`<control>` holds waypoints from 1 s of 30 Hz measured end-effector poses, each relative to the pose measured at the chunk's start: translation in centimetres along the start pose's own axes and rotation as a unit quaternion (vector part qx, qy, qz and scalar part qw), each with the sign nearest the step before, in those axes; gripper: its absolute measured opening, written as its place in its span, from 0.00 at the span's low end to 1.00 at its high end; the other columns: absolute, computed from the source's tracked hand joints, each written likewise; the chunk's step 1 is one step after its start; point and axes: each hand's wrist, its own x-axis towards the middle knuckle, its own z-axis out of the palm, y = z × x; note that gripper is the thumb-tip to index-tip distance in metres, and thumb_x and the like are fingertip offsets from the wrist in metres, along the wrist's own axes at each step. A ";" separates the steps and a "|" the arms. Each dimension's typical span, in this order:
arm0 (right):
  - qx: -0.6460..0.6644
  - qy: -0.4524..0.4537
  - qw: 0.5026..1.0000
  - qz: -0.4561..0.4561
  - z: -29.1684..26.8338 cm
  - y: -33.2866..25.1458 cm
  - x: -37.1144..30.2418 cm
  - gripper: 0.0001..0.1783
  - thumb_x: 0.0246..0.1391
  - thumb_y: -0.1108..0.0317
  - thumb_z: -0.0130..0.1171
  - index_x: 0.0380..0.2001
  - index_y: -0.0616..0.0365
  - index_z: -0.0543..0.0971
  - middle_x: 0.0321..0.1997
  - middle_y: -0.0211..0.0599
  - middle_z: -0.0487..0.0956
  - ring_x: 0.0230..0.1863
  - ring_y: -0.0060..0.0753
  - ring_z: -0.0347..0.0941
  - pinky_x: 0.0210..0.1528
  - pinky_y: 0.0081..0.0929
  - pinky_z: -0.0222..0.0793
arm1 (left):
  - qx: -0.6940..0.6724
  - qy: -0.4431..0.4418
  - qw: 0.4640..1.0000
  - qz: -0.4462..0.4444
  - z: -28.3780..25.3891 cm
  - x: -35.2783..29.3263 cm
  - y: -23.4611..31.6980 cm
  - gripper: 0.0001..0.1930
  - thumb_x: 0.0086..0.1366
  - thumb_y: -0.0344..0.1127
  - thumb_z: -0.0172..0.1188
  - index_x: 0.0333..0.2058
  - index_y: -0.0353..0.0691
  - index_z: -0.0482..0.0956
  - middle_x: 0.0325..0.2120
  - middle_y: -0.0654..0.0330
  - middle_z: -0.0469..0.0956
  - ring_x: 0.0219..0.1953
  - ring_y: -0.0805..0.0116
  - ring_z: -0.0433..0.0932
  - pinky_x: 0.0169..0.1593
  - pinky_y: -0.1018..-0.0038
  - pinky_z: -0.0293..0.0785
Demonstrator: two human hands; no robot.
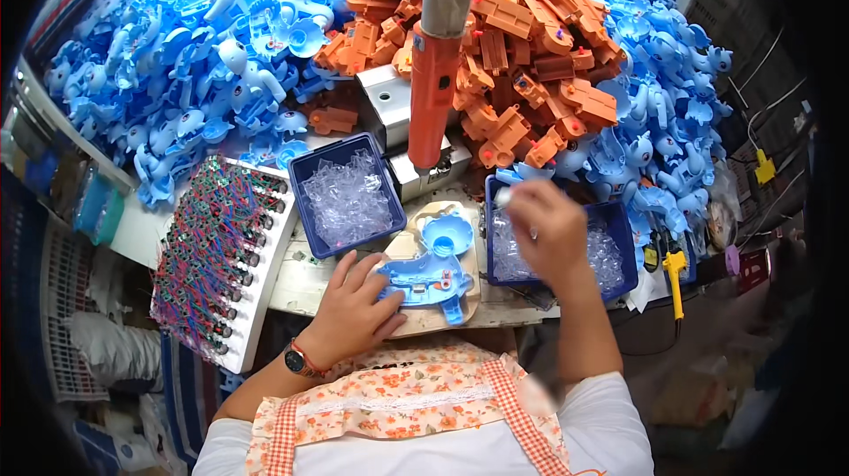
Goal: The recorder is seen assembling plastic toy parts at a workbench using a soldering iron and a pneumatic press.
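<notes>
A light-blue plastic toy half-shell (424,285), its hollow side up, lies in a pale wooden fixture (475,292) in front of me. A round blue cup-shaped part (447,235) is at its far end. My left hand (354,306) lies flat with fingers spread, its fingertips touching the shell's left edge. Raised above the right dark-blue bin (492,246), my right hand (550,230) has its fingers pinched together. A small whitish bit (504,198) shows at its fingertips, too blurred to name. Clear plastic pieces (605,255) lie in that bin.
Another dark-blue bin (347,251) of clear pieces stands left of the fixture. A white tray (265,299) holds wired components (212,246). An orange electric screwdriver (433,96) hangs over the bench. Orange parts (553,60) and blue toy parts (190,60) are heaped behind; a yellow-handled tool (676,274) hangs right.
</notes>
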 end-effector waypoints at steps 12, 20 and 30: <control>-0.190 0.039 0.976 0.099 5.9 3.3 13.5 0.21 0.43 0.60 0.67 0.43 0.51 0.79 0.36 0.37 0.77 0.34 0.45 0.79 0.34 0.40 0.75 | -0.041 0.032 0.998 -0.019 -1.2 -0.3 0.2 0.12 0.54 0.40 0.69 0.38 0.48 0.83 0.44 0.57 0.77 0.58 0.47 0.70 0.61 0.48 0.64; -0.177 0.080 0.978 0.072 4.3 3.7 14.5 0.22 0.43 0.54 0.70 0.41 0.51 0.81 0.37 0.33 0.77 0.41 0.42 0.77 0.39 0.39 0.75 | -0.070 0.037 0.997 -0.017 -1.1 -0.7 -0.6 0.13 0.54 0.39 0.69 0.39 0.50 0.83 0.46 0.57 0.77 0.59 0.46 0.69 0.60 0.48 0.65; -0.257 0.221 0.940 -0.043 0.4 6.8 17.3 0.27 0.40 0.65 0.71 0.48 0.51 0.78 0.43 0.33 0.80 0.50 0.37 0.74 0.62 0.44 0.57 | -0.130 0.081 0.988 0.000 -2.1 -0.3 -0.3 0.14 0.54 0.35 0.69 0.42 0.48 0.83 0.49 0.55 0.76 0.58 0.46 0.71 0.58 0.51 0.69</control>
